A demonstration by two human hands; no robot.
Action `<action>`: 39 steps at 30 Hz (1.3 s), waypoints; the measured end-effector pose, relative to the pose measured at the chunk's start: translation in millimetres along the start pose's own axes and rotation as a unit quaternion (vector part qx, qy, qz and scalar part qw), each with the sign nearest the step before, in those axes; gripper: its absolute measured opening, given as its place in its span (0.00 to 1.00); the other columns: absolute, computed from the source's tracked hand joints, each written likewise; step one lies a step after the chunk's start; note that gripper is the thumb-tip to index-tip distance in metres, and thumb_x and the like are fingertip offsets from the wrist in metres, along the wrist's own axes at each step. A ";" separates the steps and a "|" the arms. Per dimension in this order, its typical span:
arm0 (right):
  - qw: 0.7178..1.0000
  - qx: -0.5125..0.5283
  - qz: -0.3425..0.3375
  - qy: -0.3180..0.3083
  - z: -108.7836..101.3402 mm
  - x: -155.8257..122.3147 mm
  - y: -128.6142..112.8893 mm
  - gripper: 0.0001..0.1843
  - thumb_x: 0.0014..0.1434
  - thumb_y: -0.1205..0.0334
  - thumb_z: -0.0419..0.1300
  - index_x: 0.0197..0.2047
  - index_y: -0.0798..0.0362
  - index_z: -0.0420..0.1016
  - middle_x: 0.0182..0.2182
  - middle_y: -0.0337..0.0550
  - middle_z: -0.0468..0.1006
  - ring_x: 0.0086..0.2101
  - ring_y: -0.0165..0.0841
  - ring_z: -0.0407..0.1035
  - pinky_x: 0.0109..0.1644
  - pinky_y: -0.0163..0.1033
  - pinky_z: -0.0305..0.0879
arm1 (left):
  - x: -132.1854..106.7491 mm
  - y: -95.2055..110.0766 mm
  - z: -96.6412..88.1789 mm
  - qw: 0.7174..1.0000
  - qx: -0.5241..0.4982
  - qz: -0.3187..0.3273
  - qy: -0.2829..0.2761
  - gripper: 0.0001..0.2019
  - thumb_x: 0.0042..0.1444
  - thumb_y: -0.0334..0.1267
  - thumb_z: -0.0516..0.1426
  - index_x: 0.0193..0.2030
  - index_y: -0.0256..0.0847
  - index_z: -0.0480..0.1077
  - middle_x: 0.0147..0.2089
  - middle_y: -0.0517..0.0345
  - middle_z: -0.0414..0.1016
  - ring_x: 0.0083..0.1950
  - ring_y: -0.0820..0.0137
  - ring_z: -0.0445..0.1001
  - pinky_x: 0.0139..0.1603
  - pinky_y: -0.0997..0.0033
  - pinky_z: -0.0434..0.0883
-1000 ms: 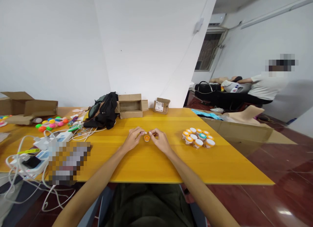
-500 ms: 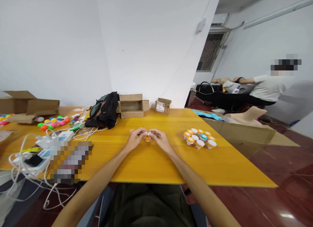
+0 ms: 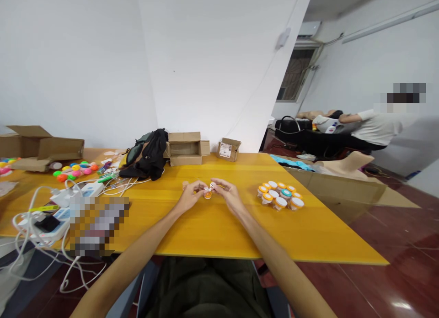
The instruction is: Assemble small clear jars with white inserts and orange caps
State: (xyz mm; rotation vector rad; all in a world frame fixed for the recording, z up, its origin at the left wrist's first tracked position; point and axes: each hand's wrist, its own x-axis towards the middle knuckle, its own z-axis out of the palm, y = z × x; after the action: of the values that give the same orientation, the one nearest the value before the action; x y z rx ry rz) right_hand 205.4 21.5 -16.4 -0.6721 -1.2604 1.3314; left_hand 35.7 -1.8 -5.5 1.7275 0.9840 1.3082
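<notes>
My left hand (image 3: 192, 196) is closed, with thumb and fingertips pinching a small white dotted piece (image 3: 207, 189) that looks like a die. Directly below that piece is a small round orange object (image 3: 207, 195), partly covered; its kind is unclear. Close by on the right, my right hand (image 3: 229, 193) pinches a white die (image 3: 212, 185) with dark dots between thumb and fingers. The two hands nearly meet over the middle of the yellow table (image 3: 212, 231). A small tan piece (image 3: 185, 184) shows behind my left hand.
Several small jars (image 3: 280, 203) with orange, white and teal lids cluster on the right. A black bag (image 3: 151, 156), an open carton (image 3: 185, 161) and a small box (image 3: 229, 150) line the back. Power strips (image 3: 55, 226) and cables crowd the left. Another person (image 3: 377, 126) sits beyond.
My right hand has drawn slightly away from my left, and the die in its fingers now shows more clearly. The orange object stays beneath the left fingertips.
</notes>
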 end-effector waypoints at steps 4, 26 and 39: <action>0.999 0.018 0.038 -0.015 -0.1 0.1 1.7 0.19 0.36 0.50 0.75 0.32 0.49 0.82 0.31 0.40 0.81 0.32 0.32 0.72 0.40 0.39 0.70 | -0.4 -2.4 0.1 1.000 0.006 0.000 -0.005 0.08 0.52 0.42 0.62 0.34 0.38 0.73 0.33 0.57 0.79 0.36 0.70 0.76 0.42 0.71 0.71; 0.991 0.088 0.068 -0.075 -1.7 -2.9 -0.3 0.16 0.40 0.57 0.76 0.34 0.49 0.81 0.31 0.40 0.81 0.30 0.30 0.72 0.39 0.36 0.70 | -1.2 6.1 0.6 0.998 -0.059 -0.016 -0.021 0.14 0.51 0.48 0.64 0.35 0.38 0.74 0.34 0.54 0.81 0.36 0.67 0.79 0.39 0.69 0.75; 0.993 0.060 0.063 -0.081 -2.7 -3.6 -1.5 0.17 0.39 0.54 0.75 0.33 0.49 0.80 0.31 0.39 0.78 0.31 0.31 0.71 0.40 0.38 0.70 | -1.4 4.7 0.0 0.997 -0.066 -0.019 -0.029 0.16 0.51 0.49 0.63 0.37 0.36 0.78 0.34 0.51 0.82 0.34 0.66 0.79 0.34 0.71 0.74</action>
State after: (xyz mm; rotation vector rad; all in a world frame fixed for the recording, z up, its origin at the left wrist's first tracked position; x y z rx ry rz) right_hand 209.2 18.6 -16.7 -0.5759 -1.2720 1.5794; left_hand 36.1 -5.1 -1.9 1.6287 0.8732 1.2641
